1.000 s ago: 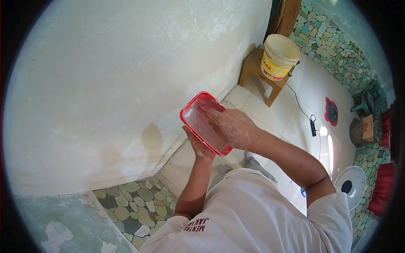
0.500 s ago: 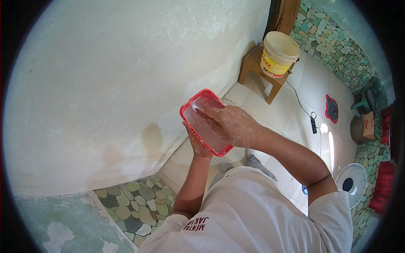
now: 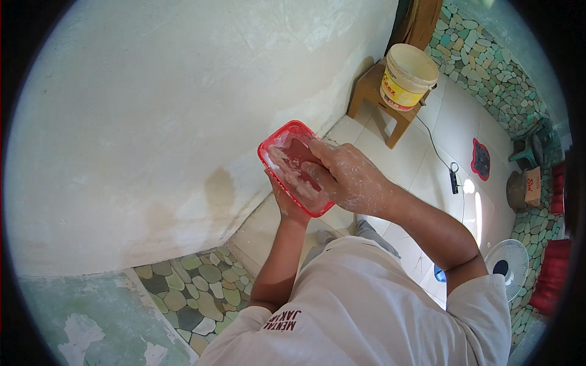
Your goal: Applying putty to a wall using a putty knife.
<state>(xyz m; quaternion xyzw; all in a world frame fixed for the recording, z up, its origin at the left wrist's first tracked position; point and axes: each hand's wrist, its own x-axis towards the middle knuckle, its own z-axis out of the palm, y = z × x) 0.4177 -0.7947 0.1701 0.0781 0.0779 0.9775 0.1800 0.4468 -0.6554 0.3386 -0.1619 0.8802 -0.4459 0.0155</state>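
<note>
My left hand [image 3: 285,198] grips a red rectangular tub [image 3: 265,155] from below and the side, its fingers mostly hidden. Pasty pinkish-white material [image 3: 287,168] is smeared inside the tub around a darker red patch. My right hand [image 3: 352,180], speckled white, is over the tub with bent fingers and thumb inside it; I cannot make out whether the red patch is a held piece or the tub's bottom.
A pale plastered wall [image 3: 171,97] rises at left. A yellow-labelled bucket [image 3: 408,76] stands on a brown stool [image 3: 397,131]. A cord with a black power strip [image 3: 453,182], a red-rimmed mat [image 3: 480,160], a fan [image 3: 513,271] and a cardboard box [image 3: 532,189] lie toward the right.
My hands and the tub have moved slightly upward in view. My right hand has shifted within the tub; more dark red and a streak of pushed-up paste now show there.
</note>
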